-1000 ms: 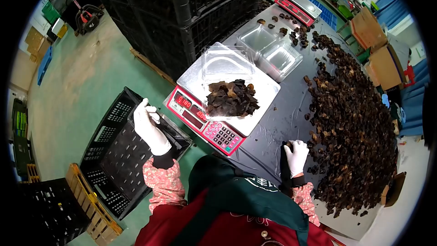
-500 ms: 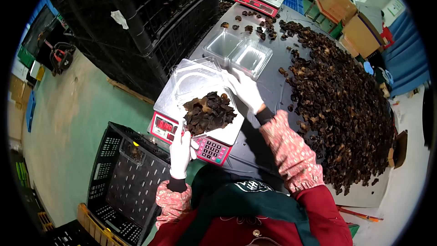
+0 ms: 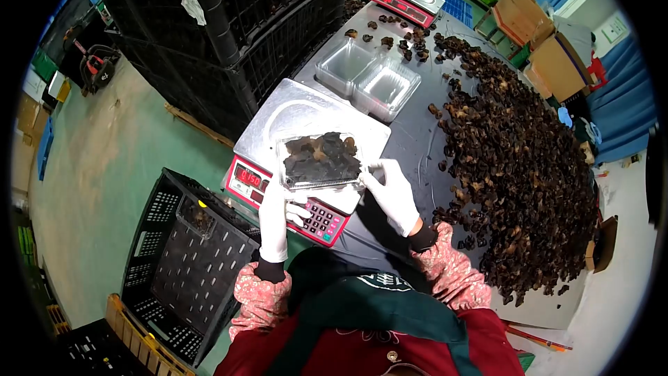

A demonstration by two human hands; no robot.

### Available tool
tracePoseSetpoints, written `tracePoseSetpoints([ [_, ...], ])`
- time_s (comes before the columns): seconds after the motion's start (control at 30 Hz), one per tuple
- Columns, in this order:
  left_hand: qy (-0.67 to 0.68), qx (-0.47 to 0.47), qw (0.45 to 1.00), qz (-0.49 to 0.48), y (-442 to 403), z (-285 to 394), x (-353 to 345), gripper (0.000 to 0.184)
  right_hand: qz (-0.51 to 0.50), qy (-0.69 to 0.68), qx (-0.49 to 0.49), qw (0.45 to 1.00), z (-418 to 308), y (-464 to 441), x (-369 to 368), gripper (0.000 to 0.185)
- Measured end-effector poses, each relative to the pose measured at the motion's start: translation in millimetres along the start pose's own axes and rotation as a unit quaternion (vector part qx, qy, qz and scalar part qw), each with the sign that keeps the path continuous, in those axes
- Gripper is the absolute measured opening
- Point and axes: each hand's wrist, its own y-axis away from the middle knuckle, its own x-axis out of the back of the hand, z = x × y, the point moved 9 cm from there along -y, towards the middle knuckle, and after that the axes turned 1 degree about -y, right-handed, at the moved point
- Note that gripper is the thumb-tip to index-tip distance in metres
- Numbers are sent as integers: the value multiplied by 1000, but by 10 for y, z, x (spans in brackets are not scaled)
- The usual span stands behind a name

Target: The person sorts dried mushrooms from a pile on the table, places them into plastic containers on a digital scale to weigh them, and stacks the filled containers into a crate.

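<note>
A clear plastic box (image 3: 321,160) with dark dried fungus inside has its lid closed over it. It is held at its front corners, over the silver plate of the red scale (image 3: 275,115). My left hand (image 3: 276,219), in a white glove, grips the box's left corner, with some fingers near the keypad. On the right corner, my right hand (image 3: 393,196), also gloved in white, has its fingers pressed to the box's edge. The red display shows digits. Behind the scale lies an open clear box (image 3: 386,88), its two halves spread flat.
A large heap of dark fungus (image 3: 522,167) covers the table's right side. A second scale (image 3: 407,0) stands at the far end. Tall black crates (image 3: 229,49) rise behind on the left. An open black crate (image 3: 202,271) at lower left holds a filled clear box (image 3: 196,217).
The box's raised lid has come down over the fungus. My left hand has moved from above the black crate to the box, and my right hand from the table to its right corner.
</note>
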Motion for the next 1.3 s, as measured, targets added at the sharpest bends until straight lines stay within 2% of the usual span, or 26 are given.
tracePoseSetpoints([
  [0.07, 18, -1, 1000, 8, 0, -65, -14, 48, -143, 20, -163, 976, 173, 68, -69, 31],
  [0.1, 11, -6, 1000, 2, -25, -95, -14, 46, -194, -76, -158, 965, 272, 88, -168, 30],
  [0.13, 4, -16, 1000, 1, 36, -93, -29, 44, -198, -76, -150, 966, 249, 144, -163, 30],
  [0.2, 5, -20, 1000, 19, 44, -114, -29, 42, -175, -254, -106, 945, 81, 124, -194, 27],
  [0.27, 68, -87, 994, 21, 10, -111, 56, 39, -248, -262, -141, 922, 27, 185, -315, 26],
  [0.4, 127, -59, 987, 78, 172, -94, 159, 35, -222, -223, -3, 949, -87, 246, -343, 26],
  [0.43, 147, -114, 976, 114, 381, 39, 370, 36, -195, -204, 24, 959, -463, 467, -484, 27],
  [0.47, 165, -152, 970, 91, 426, 137, 343, 39, -176, -252, 19, 951, -539, 519, -510, 22],
  [0.53, 266, -233, 925, 140, 761, 562, 631, 51, -209, -152, 139, 956, -935, 909, -900, 20],
  [0.57, 317, -215, 911, 152, 741, 418, 699, 53, -225, -126, 124, 958, -977, 929, -895, 20],
  [0.6, 367, -202, 891, 174, 798, 258, 843, 54, -256, -169, 147, 940, -964, 1014, -1140, 18],
  [0.63, 456, -166, 868, 106, 1006, 417, 789, 56, -286, -91, 196, 933, -1075, 1105, -1459, 14],
  [0.7, 475, -130, 856, 160, 1040, 99, 1049, 59, -330, -4, 289, 899, -1178, 1348, -1894, 10],
  [0.73, 475, -144, 852, 169, 1127, 76, 1243, 60, -360, 7, 336, 871, -1206, 1462, -2112, 14],
  [0.77, 475, -159, 847, 178, 1214, 54, 1436, 62, -436, 68, 286, 851, -1103, 1561, -2338, 27],
  [0.8, 505, -166, 833, 154, 1274, -6, 1723, 61, -458, 64, 300, 834, -1051, 1663, -2424, 37],
  [0.87, 398, -71, 871, 281, 1463, -684, 2803, 52, -552, 132, 215, 794, -824, 1682, -2562, 41],
  [0.9, 287, -19, 898, 334, 1599, -733, 3203, 45, -562, 108, 189, 798, -619, 1646, -2577, 41],
  [0.93, 175, 67, 890, 416, 1751, -1213, 3895, 45, -569, 83, 164, 801, -386, 1605, -2594, 41],
  [1.0, 72, 120, 882, 449, 1752, -2075, 5087, 46, -556, 69, 85, 824, -110, 1492, -2553, 34],
  [1.03, 18, 111, 881, 459, 1670, -2325, 5474, 52, -565, 91, 74, 817, -51, 1463, -2548, 34],
  [1.07, -110, 169, 865, 459, 1573, -2337, 5650, 60, -573, 113, 61, 809, 8, 1454, -2538, 34],
  [1.13, -191, 155, 849, 467, 1185, -2687, 6070, 71, -580, 124, 63, 803, 129, 1473, -2504, 35],
  [1.2, -131, 85, 860, 485, 794, -2421, 5886, 80, -586, 108, 17, 803, 276, 1521, -2472, 36],
  [1.23, -357, 118, 767, 520, 681, -2361, 5955, 87, -589, 114, 1, 800, 292, 1532, -2446, 36],
  [1.3, -471, 236, 682, 506, 475, -2073, 5686, 90, -590, 97, -26, 801, 320, 1580, -2353, 37],
])
